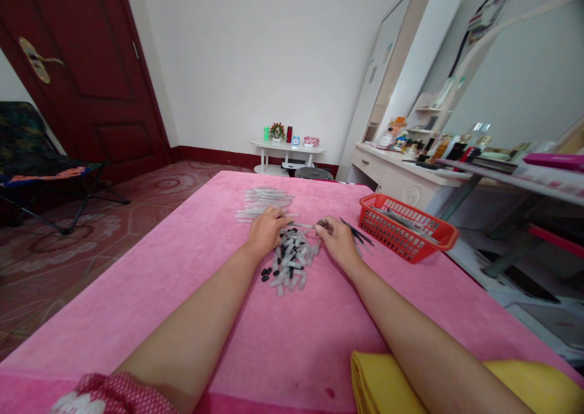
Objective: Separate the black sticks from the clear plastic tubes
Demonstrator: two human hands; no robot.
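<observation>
Holding, just beyond the heap of small pieces [292,259]: one slim pale stick [302,225], set crosswise between our two hands. Heap: short pieces, whitish and black, loosely jumbled; a few black pieces [266,274] at its left edge. Our left hand [267,230]: at the heap's far left edge, fingers bent, fingertips by the stick's left end; we cannot tell whether they grip it. Our right hand [336,240]: at the heap's far right, thumb and fingertips pinched on the stick's right end, a dark bit showing there, too blurred for us to name. Bunch of pale sticks [264,202]: one, beyond the heap and to its left. Black sticks [358,231]: several, right of the heap. Red basket [447,241]: one, farther right of the heap, slim items inside. Yellow cloth [381,377]: folded, nearer us than the heap, to its right. Pink cloth [292,347]: beneath the heap.
</observation>
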